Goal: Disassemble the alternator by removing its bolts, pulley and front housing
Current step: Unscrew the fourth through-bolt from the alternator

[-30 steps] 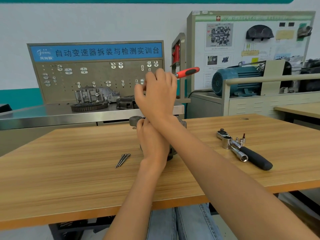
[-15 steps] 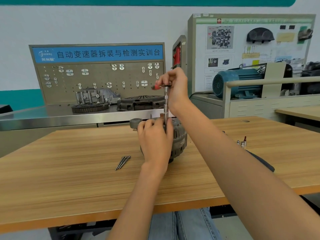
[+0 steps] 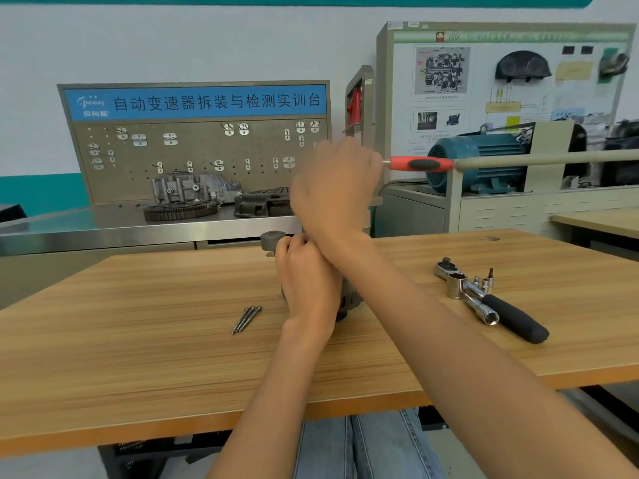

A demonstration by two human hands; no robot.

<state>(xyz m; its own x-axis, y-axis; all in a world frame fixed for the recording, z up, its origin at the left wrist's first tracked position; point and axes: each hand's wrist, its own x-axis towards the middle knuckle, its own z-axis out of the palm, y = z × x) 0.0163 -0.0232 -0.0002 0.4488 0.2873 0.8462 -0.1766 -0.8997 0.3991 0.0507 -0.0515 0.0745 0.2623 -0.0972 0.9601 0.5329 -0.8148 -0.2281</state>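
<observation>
The grey alternator (image 3: 349,300) stands in the middle of the wooden table (image 3: 138,357), mostly hidden by my hands; its mounting ear (image 3: 272,239) sticks out at the upper left. My left hand (image 3: 307,281) clasps the alternator body. My right hand (image 3: 337,188), blurred, is above it, closed on the head of a small ratchet whose red handle (image 3: 420,164) points right. The driver shaft and the bolt under it are hidden. Removed long bolts (image 3: 246,319) lie together on the table left of the alternator.
A bigger ratchet with a black handle (image 3: 491,304) and a few small sockets and bits (image 3: 484,280) lie on the table to the right. Behind stand a steel bench (image 3: 103,229) with gearbox parts, a pegboard, and a blue motor (image 3: 477,160).
My right hand has swung the ratchet: its red handle pointed right, then toward the left, and now points right again. My left hand stays on the alternator.
</observation>
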